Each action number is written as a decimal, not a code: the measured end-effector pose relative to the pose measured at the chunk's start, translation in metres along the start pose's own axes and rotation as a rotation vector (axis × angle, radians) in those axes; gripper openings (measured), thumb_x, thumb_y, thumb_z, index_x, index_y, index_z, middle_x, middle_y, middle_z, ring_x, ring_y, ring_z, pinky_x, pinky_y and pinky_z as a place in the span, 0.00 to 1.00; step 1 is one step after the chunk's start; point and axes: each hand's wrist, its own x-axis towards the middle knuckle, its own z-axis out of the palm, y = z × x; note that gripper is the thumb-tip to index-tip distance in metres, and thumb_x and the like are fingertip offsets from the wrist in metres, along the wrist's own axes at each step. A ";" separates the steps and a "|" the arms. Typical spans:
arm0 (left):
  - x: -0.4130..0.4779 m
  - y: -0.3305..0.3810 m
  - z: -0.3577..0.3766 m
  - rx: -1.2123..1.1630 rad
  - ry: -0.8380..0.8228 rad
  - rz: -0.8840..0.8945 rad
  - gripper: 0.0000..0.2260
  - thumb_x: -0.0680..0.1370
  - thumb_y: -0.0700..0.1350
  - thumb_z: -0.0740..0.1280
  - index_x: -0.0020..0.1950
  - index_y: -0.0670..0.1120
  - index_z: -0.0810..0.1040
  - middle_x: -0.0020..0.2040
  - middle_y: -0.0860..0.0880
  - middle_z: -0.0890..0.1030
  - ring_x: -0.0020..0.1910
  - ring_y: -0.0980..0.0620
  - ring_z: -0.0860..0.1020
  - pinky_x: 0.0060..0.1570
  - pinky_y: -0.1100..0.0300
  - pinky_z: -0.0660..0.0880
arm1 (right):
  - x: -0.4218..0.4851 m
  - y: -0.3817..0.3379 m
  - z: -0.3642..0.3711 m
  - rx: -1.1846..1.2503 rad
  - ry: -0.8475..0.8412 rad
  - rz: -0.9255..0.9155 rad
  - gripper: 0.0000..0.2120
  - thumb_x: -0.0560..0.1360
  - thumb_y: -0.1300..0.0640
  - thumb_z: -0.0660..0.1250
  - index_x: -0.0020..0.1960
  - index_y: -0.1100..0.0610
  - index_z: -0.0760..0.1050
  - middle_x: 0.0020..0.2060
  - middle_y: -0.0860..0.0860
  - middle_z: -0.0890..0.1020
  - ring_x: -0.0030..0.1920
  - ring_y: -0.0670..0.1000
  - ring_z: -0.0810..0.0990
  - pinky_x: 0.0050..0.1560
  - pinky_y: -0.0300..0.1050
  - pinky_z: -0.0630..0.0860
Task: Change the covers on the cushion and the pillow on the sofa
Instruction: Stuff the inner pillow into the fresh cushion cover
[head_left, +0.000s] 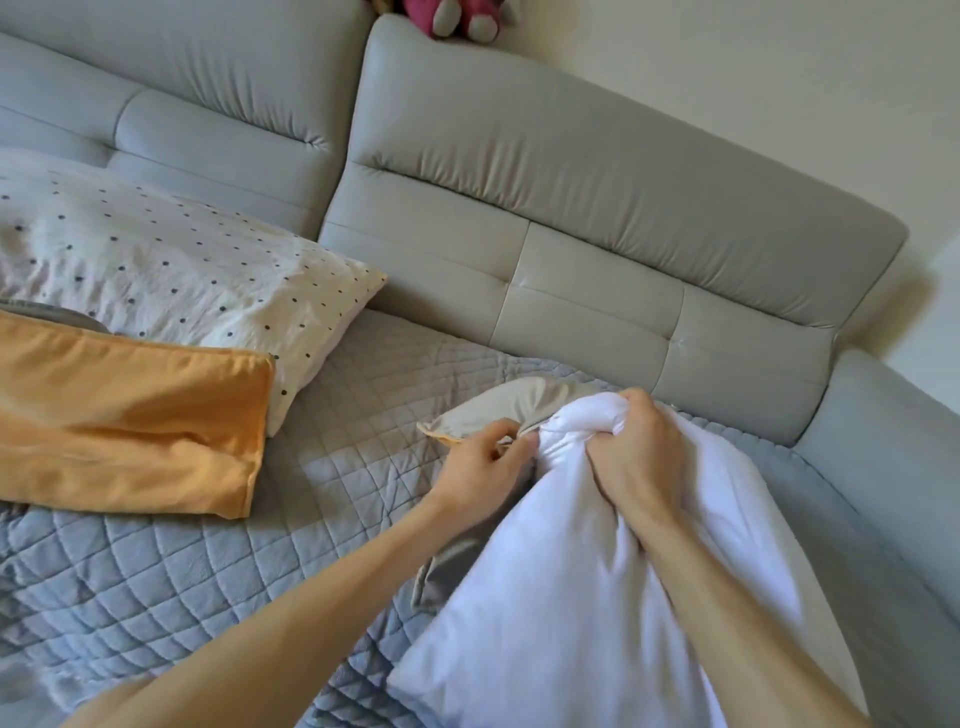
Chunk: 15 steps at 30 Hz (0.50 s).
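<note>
Cushion insert (571, 597), white, at the right end of the sofa (883, 415): right hand (639, 457) fingers clench its bunched corner; left hand (483, 467) fingers pinch the open edge of the grey cover (498, 405). Best practice: hold the mouth wide, corner compressed. Backrest (623, 234) close behind; free seat leftward toward the pillow (182, 260).

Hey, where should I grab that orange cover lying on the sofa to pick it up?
Probably pinch the orange cover at its right-hand edge, coming from the right: it lies flat and limp, and that edge sits free on the quilted throw.
</note>
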 end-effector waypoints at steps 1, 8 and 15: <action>0.001 0.005 0.005 0.127 -0.021 0.055 0.10 0.81 0.51 0.62 0.44 0.48 0.71 0.29 0.55 0.73 0.33 0.49 0.73 0.36 0.57 0.69 | 0.006 0.000 -0.001 0.092 0.046 0.063 0.13 0.70 0.67 0.62 0.54 0.59 0.72 0.47 0.58 0.80 0.50 0.63 0.77 0.41 0.49 0.63; -0.002 -0.026 -0.049 0.837 -0.149 0.066 0.04 0.81 0.46 0.54 0.50 0.47 0.61 0.41 0.48 0.73 0.39 0.39 0.74 0.34 0.52 0.67 | -0.064 -0.006 0.071 0.044 -0.246 -0.582 0.26 0.70 0.54 0.58 0.65 0.62 0.75 0.58 0.58 0.82 0.59 0.56 0.78 0.63 0.44 0.71; -0.005 -0.025 -0.034 1.072 -0.012 0.719 0.09 0.76 0.48 0.56 0.40 0.46 0.70 0.26 0.52 0.72 0.25 0.48 0.72 0.28 0.60 0.68 | -0.012 0.009 0.113 -0.480 -0.215 -0.487 0.16 0.66 0.53 0.71 0.53 0.54 0.84 0.50 0.55 0.85 0.53 0.58 0.84 0.55 0.54 0.79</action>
